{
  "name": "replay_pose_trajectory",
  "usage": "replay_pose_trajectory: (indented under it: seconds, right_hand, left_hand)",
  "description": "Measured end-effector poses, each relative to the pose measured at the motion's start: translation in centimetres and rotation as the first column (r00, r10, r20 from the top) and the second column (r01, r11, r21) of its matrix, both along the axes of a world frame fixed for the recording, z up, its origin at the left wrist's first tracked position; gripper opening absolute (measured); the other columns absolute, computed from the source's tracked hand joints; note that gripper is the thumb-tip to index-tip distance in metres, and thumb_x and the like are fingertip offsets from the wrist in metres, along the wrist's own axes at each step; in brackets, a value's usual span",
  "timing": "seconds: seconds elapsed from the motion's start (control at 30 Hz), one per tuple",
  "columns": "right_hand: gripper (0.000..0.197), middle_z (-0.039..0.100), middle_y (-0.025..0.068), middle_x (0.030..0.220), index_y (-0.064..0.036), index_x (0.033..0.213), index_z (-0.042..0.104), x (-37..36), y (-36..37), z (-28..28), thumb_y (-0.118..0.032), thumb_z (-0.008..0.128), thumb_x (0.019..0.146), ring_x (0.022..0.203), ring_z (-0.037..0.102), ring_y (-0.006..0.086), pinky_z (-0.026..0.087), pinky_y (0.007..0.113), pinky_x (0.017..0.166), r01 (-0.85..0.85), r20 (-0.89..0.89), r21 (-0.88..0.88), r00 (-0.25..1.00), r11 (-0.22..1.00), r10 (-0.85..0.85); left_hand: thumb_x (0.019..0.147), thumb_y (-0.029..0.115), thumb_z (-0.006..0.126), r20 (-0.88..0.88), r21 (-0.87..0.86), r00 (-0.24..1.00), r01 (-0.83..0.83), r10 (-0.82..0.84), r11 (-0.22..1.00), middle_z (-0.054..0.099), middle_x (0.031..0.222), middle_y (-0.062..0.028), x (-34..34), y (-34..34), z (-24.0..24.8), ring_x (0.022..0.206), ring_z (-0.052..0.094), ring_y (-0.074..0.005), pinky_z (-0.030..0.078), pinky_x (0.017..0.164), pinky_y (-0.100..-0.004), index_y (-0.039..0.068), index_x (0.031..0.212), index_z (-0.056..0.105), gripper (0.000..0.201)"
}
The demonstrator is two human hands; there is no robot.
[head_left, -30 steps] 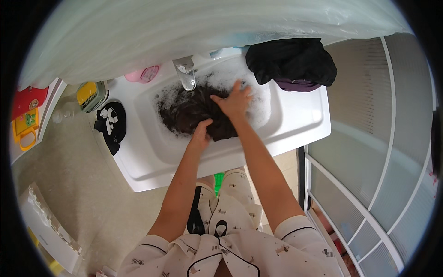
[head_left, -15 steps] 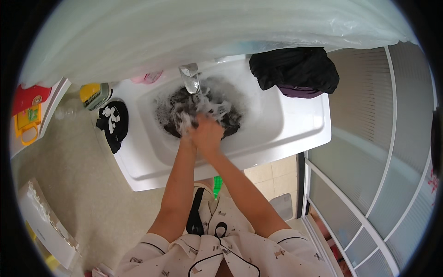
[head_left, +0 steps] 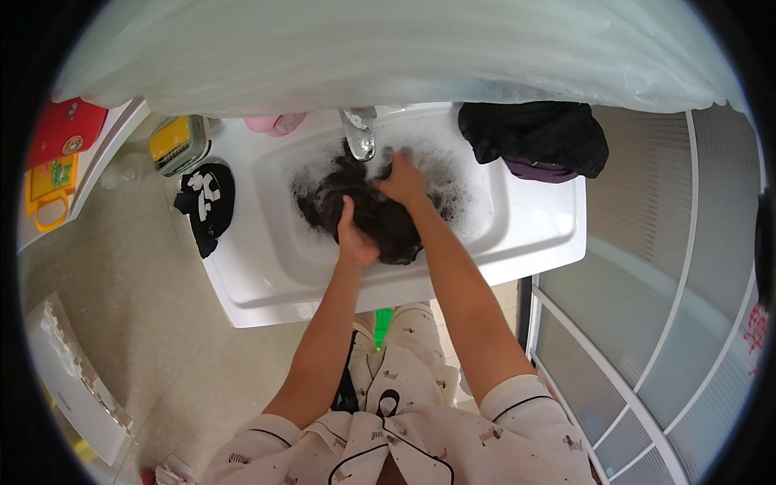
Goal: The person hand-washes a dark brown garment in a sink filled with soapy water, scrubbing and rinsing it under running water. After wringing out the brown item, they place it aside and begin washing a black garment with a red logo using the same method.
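Put the wet dark cloth (head_left: 388,230) at the middle of a clock, with 12 straight ahead. Nearest, at 6, were the person's pale pajamas (head_left: 412,343). At 7, the left hand (head_left: 357,245) pressed on the near edge of the cloth. Its thumb stuck up, but the fingers were partly hidden, so I could not tell how tight its grip was. The cloth lay in the bowl of the white sink (head_left: 533,250), with bubbly suds (head_left: 469,198) around it. Between 1 and 2, the right hand (head_left: 406,182) touched the far part of the cloth. Its grip was wide, thumb and fingers spread, and the fingertips were blurry.

At 9, a black and white cloth (head_left: 220,214) hung over the sink's edge. At 12 was the shiny tap (head_left: 360,133). At 2, a black clothes heap (head_left: 533,133) sat on top of a purple cloth (head_left: 537,170). At 10 was a pink dish (head_left: 279,124). Farthest, at 12, hung a cloudy plastic sheet (head_left: 388,52).
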State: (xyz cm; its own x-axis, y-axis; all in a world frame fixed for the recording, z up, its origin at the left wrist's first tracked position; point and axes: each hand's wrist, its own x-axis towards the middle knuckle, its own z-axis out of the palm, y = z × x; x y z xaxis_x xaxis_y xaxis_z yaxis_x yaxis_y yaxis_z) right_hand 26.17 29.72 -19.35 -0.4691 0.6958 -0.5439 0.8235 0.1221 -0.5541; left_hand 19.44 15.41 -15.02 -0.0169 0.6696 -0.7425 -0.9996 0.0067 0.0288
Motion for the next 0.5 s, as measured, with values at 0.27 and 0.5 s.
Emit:
replay_pose_trajectory:
  seconds: [0.27, 0.5]
  right_hand:
    - [0.052, 0.065, 0.0266, 0.107, 0.0033, 0.124, 0.057, 1.9, -11.9, 7.0, -0.026, 0.068, 0.082, 0.098, 0.064, 0.0424, 0.052, 0.044, 0.086, 0.211, -0.551, -0.061, 0.808, 0.976, -0.209]
    - [0.043, 0.069, 0.0216, 0.088, -0.0027, 0.102, 0.070, -2.6, -9.5, 5.5, -0.041, 0.069, 0.083, 0.083, 0.068, 0.0372, 0.055, 0.045, 0.069, 0.348, -0.114, 0.160, 0.936, 0.924, -0.333]
  left_hand:
    - [0.095, 0.045, 0.054, -0.212, -0.088, 0.972, -0.122, 0.101, 0.989, 0.063, 0.122, -0.0119, -4.4, -1.1, -5.7, 0.109, 0.061, -0.0300, 0.047, 0.101, -0.0439, 0.006, 0.127, 0.059, 0.051]
    - [0.099, 0.028, 0.048, -0.353, -0.094, 0.922, 0.134, -0.159, 0.986, 0.060, 0.126, -0.0100, -3.6, -1.6, -7.5, 0.114, 0.057, -0.0253, 0.049, 0.097, -0.0415, 0.003, 0.131, 0.054, 0.040]
